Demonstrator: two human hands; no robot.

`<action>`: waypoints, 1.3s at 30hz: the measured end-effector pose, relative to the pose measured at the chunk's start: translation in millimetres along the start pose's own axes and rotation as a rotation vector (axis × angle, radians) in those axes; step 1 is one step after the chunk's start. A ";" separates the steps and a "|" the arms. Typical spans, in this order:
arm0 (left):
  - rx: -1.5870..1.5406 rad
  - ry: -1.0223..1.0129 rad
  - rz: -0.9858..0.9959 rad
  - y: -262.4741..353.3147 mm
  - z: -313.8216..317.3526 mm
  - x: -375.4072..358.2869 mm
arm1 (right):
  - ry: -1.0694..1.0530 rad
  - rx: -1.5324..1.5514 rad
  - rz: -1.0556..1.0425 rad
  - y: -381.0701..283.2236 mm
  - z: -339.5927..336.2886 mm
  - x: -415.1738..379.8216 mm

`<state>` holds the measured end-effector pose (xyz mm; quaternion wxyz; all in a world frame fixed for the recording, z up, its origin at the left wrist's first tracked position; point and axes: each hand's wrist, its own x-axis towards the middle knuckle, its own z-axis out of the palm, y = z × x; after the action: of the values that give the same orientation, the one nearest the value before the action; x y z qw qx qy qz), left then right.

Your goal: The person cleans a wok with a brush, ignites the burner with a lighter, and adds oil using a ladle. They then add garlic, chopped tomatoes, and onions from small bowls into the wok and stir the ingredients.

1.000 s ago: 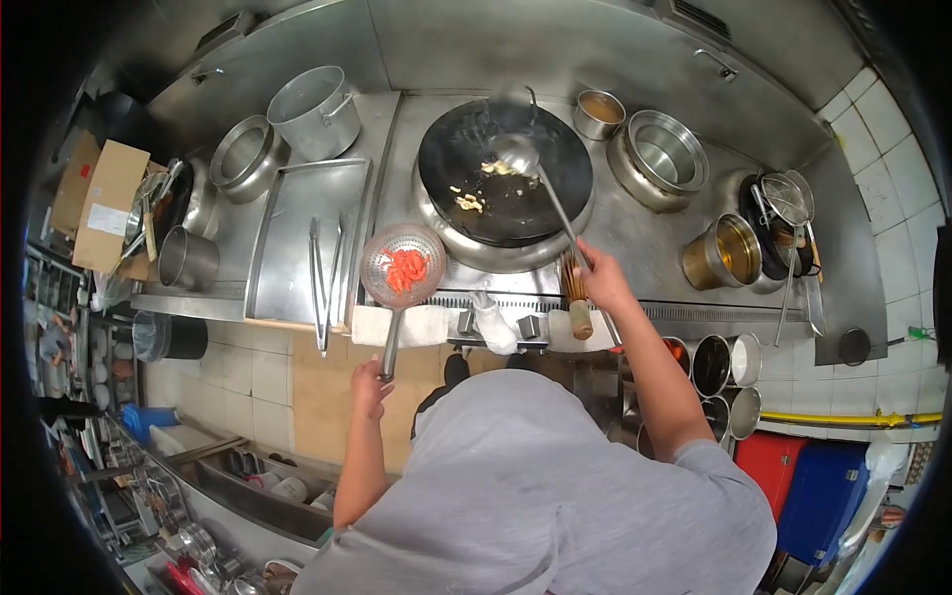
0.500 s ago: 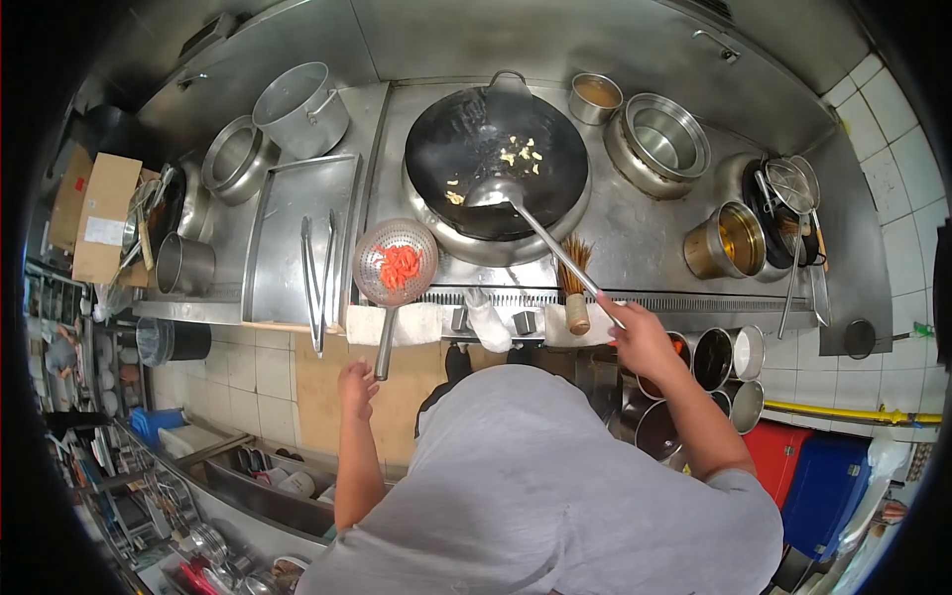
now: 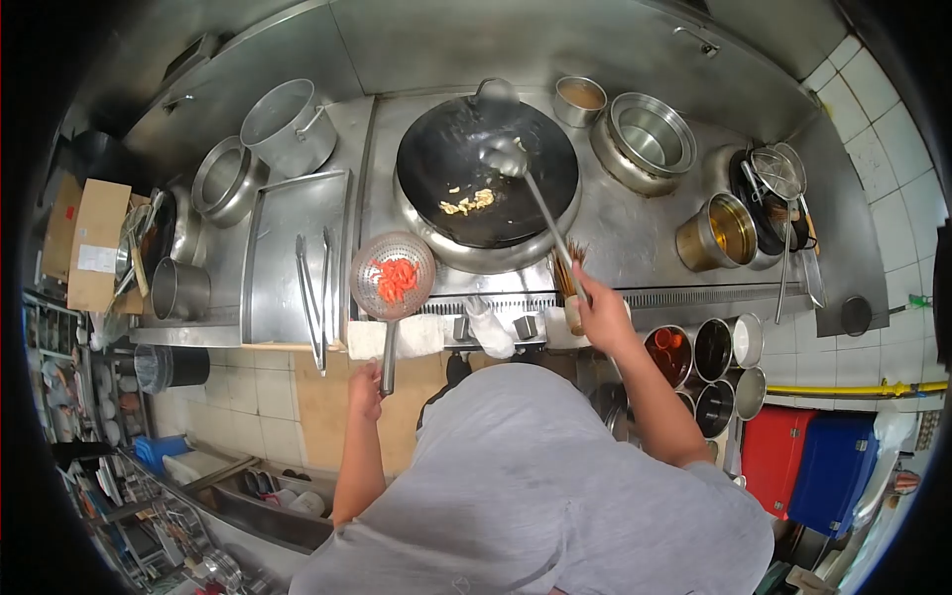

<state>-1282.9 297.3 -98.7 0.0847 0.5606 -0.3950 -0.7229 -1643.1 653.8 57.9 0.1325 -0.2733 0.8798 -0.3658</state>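
Note:
My right hand (image 3: 602, 309) is wrapped round the long handle of a steel wok ladle (image 3: 542, 203). The ladle's bowl is blurred over the far right part of a black wok (image 3: 446, 149). Small pale yellow pieces (image 3: 466, 202) lie in the near part of the wok. My left hand (image 3: 366, 390) is at the lower end of the handle of a perforated strainer ladle (image 3: 388, 359), fingers closed against it and partly hidden. Orange-red pieces (image 3: 396, 281) lie in its bowl, left of the wok.
Tongs (image 3: 312, 302) lie across a metal tray (image 3: 283, 213) on the left. A bamboo brush (image 3: 572, 309) lies by my right hand. Behind it stand a small pot of brown liquid (image 3: 580, 97) and a larger pot (image 3: 652, 134). Several seasoning containers (image 3: 712, 349) stand at right.
The ladle's bowl has moved to the far right in the wok, and the pale pieces are gathered nearer me. My left hand has come onto the strainer ladle's handle. The view has shifted slightly.

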 end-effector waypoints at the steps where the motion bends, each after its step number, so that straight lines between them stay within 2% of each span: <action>1: -0.011 0.000 -0.011 -0.8 -1.4 0.2 | 0.002 -0.002 -0.001 -3.9 -3.6 -12.5; 3: -0.032 -0.061 -0.028 -20.8 -20.7 25.1 | -0.192 0.150 -0.043 -6.6 -10.8 -31.0; 4: -0.054 -0.120 -0.048 -16.9 -18.4 24.3 | -0.185 0.150 -0.035 -7.8 -11.0 -29.8; 6: -0.059 -0.147 -0.078 -14.1 -14.7 18.7 | -0.256 0.098 0.075 -8.6 -15.6 -17.2; 7: -0.073 -0.165 -0.104 -9.5 -9.1 9.5 | -0.325 0.066 0.217 -20.4 -24.9 2.7; 8: -0.068 -0.172 -0.110 -5.5 -4.4 3.9 | -0.320 0.064 0.226 -10.9 -19.9 19.2; 10: -0.062 -0.186 -0.157 1.8 2.9 -0.1 | -0.052 0.012 0.075 14.3 -1.3 50.2; 14: -0.066 -0.252 -0.157 -0.6 0.4 5.8 | 0.090 0.021 0.174 -0.2 27.1 76.8; 16: -0.070 -0.251 -0.164 0.9 4.1 6.2 | 0.177 -0.086 0.060 3.3 50.5 82.5; 18: -0.111 -0.257 -0.178 2.4 4.8 2.3 | 0.116 -0.060 0.085 2.6 56.7 72.7; 20: -0.156 -0.258 -0.198 0.6 2.5 5.7 | 0.050 -0.015 -0.084 -2.0 52.4 51.9; 21: -0.165 -0.296 -0.221 -2.1 0.2 11.1 | 0.035 -0.016 -0.086 -7.6 47.3 36.6; 23: -0.183 -0.321 -0.248 -3.3 -2.4 10.9 | -0.148 0.066 0.036 -42.6 26.0 8.0; 26: -0.149 -0.287 -0.209 2.2 3.8 3.7 | -0.208 0.154 0.046 -23.0 24.3 -2.6; 28: -0.151 -0.282 -0.235 -0.6 3.2 7.6 | -0.178 0.094 0.035 -12.1 26.5 17.0; 30: -0.134 -0.278 -0.246 -1.4 2.8 8.8 | -0.074 0.062 0.126 -9.7 25.7 43.2; 31: -0.125 -0.266 -0.257 -0.4 4.5 10.2 | 0.052 0.001 -0.020 8.3 36.7 54.1; 32: -0.115 -0.274 -0.257 2.4 5.8 8.2 | 0.063 0.001 -0.013 3.4 38.1 62.5; 34: -0.086 -0.261 -0.252 6.2 6.8 1.8 | 0.134 0.038 0.116 -8.4 49.3 78.2; 35: -0.081 -0.264 -0.254 7.2 8.5 0.2 | 0.138 0.038 0.121 -2.1 55.6 83.1; 37: -0.084 -0.261 -0.263 11.2 8.1 -3.7 | 0.181 -0.052 -0.047 3.3 71.0 89.5; 38: -0.080 -0.256 -0.262 13.3 8.3 -5.6 | 0.180 -0.045 -0.045 3.6 71.2 85.3; 39: -0.087 -0.262 -0.266 13.9 10.4 -6.8 | 0.086 -0.077 -0.049 5.6 67.6 77.1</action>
<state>-1294.1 296.7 -83.8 -0.0397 0.5047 -0.2934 -0.8109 -1678.9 574.0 4.2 0.0750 -0.2834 0.8911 -0.3463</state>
